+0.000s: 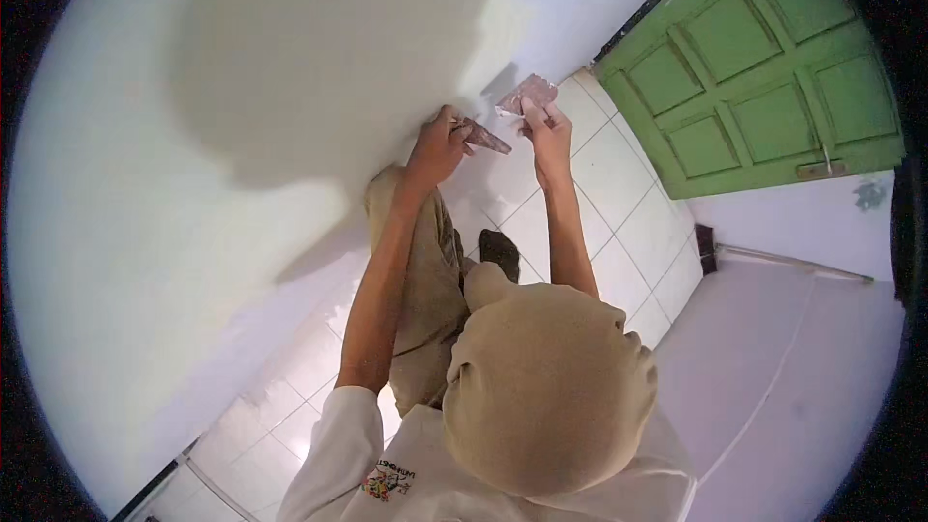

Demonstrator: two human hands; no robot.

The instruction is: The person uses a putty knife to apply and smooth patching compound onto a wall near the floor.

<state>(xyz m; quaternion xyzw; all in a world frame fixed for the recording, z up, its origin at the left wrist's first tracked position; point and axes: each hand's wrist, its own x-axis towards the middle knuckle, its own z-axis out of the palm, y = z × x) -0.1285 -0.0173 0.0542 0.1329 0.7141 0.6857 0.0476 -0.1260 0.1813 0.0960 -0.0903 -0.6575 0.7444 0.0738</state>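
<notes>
My left hand (435, 153) is closed on a brown, wedge-shaped putty scraper (485, 137), whose narrow end points right and slightly down. My right hand (548, 138) pinches a second brown putty scraper (534, 91), flat and broad, with whitish smears along its left edge. The two scrapers are close together but apart, low beside the pale wall (290, 68). A small shadow falls on the wall behind the right-hand scraper. What lies inside the left fingers is partly hidden.
My bent legs in tan trousers (546, 387) fill the lower middle, with a dark-covered foot (500, 251) on white floor tiles (619, 193). A green panelled door (715, 68) stands at the upper right. A long-handled tool (797, 263) leans by the right wall.
</notes>
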